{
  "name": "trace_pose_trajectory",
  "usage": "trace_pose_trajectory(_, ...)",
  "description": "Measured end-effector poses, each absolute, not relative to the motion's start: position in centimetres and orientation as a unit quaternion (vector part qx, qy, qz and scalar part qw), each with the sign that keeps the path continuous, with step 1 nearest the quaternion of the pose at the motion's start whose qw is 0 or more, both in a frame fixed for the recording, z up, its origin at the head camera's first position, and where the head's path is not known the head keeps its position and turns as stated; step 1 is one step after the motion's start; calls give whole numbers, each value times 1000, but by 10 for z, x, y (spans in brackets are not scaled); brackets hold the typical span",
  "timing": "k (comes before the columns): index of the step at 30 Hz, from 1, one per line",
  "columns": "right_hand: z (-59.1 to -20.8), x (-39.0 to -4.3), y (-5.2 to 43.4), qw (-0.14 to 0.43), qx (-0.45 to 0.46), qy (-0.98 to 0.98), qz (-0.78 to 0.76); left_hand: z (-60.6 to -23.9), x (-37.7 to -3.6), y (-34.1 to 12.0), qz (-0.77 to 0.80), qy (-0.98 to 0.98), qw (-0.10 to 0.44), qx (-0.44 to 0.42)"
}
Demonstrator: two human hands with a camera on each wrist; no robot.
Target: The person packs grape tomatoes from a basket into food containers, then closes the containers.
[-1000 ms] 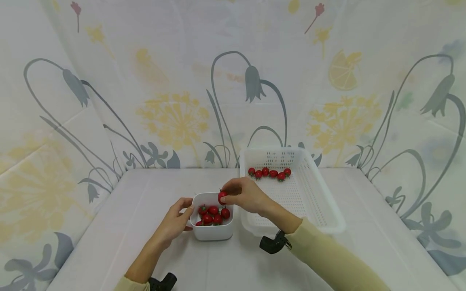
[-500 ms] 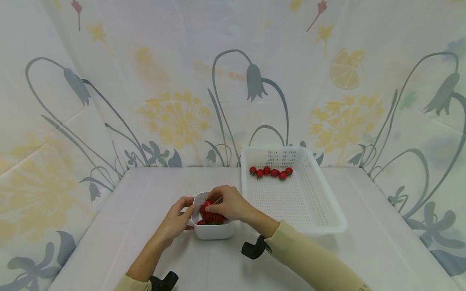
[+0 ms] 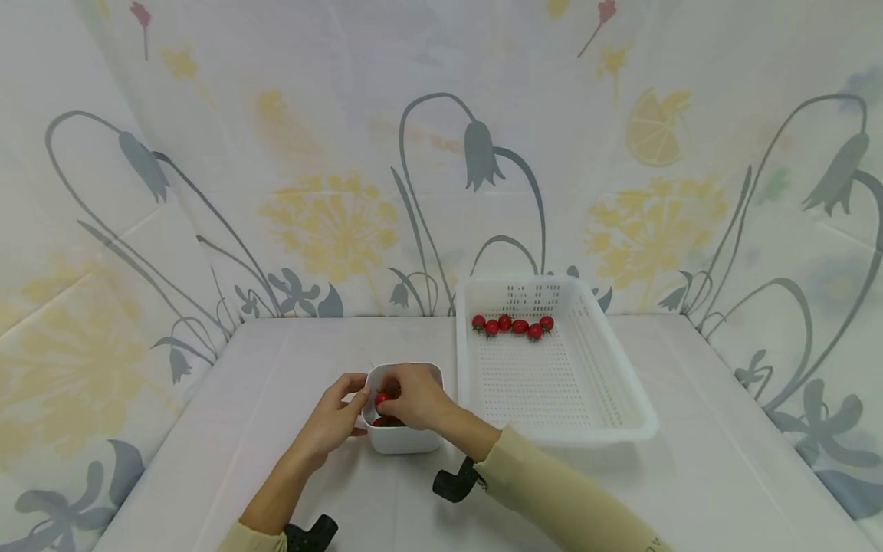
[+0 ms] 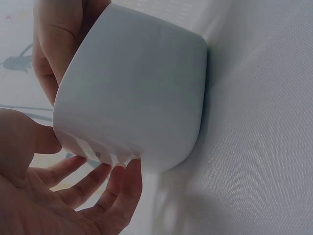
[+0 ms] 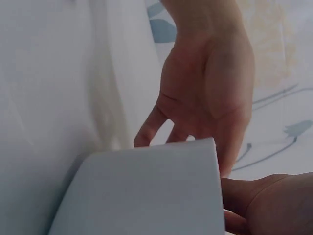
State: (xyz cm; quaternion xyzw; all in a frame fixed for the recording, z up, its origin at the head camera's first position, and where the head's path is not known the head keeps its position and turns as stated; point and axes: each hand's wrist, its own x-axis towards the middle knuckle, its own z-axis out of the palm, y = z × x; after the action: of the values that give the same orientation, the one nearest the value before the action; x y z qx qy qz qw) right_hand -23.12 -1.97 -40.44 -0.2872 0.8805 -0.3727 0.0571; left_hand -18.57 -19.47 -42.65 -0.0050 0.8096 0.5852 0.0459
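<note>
- The only lettering is a few small dark characters on the right sleeve (image 3: pixel 562 494), cut by the lower edge of the head view and too small to read.
- In the left wrist view a small dark mark (image 4: pixel 97 153) shows on the shiny side of the square white container (image 3: pixel 405 441); print or reflection, I cannot tell.
- The container stands upright near the middle of the desk (image 3: pixel 331 494), well forward of its back edge and just left of the draining basket (image 3: pixel 624 368).
- The left hand (image 3: pixel 333 418) grips the container's left side, thumb at the rim, bent fingertips against the outer wall.
- The right hand (image 3: pixel 414 399) reaches down inside the container, fingers curled, thumb touching a cherry tomato (image 3: pixel 382 398); whether it pinches the fruit, I cannot tell.
- More red cherry tomatoes lie under that hand, mostly hidden.
- Six cherry tomatoes (image 3: pixel 520 326) with green stems sit in an uneven row at the far end of the white perforated basket, whose far end is by the desk's back edge.
- Black cameras (image 3: pixel 455 481) sit at both wrists.
- A backdrop (image 3: pixel 441 230) printed with grey bellflowers, yellow blooms and a citrus slice rises from the desk's back edge.
</note>
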Motion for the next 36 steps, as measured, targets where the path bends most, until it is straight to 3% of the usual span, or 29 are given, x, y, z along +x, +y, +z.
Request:
trace_pose_trajectory(21, -417, -227, -32, 73, -266, 896, -349, -425, -184, -194, 586, 809, 46, -6)
trace_pose_trajectory(36, -405, -221, -27, 38, -281, 911, -300, -425, -185, -195, 583, 811, 45, -1)
